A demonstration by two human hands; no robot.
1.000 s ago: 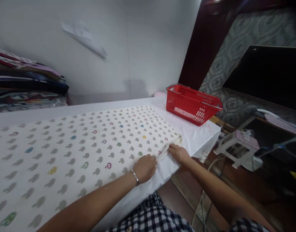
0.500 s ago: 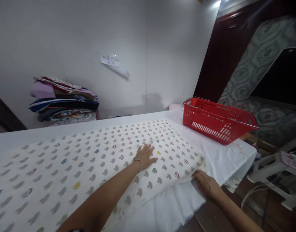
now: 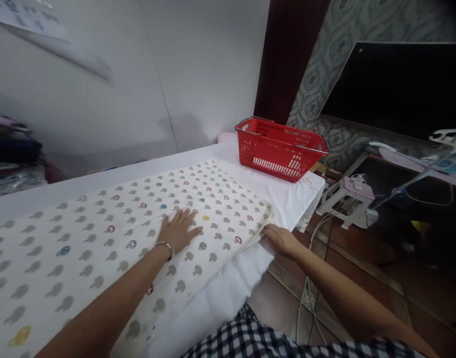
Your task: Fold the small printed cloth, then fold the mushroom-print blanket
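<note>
A long white cloth printed with mushrooms (image 3: pixel 112 226) lies spread over a table covered in white (image 3: pixel 287 199). My left hand (image 3: pixel 178 231) rests flat on the cloth with its fingers spread, a bracelet at the wrist. At the cloth's near right corner, my right hand (image 3: pixel 282 240) has its fingers closed round the edge. The fingertips there are partly hidden under the fabric. Small wrinkles run across the cloth between the two hands.
A red plastic basket (image 3: pixel 276 154) with metal handles stands at the table's far right end. Folded fabrics (image 3: pixel 15 154) are stacked at the left by the wall. A small stool (image 3: pixel 347 196) and loose cables (image 3: pixel 306 303) are on the tiled floor at right.
My view has turned to the right and down, bringing more floor, the stool and checked clothing into sight. Both hands keep their places on the cloth.
</note>
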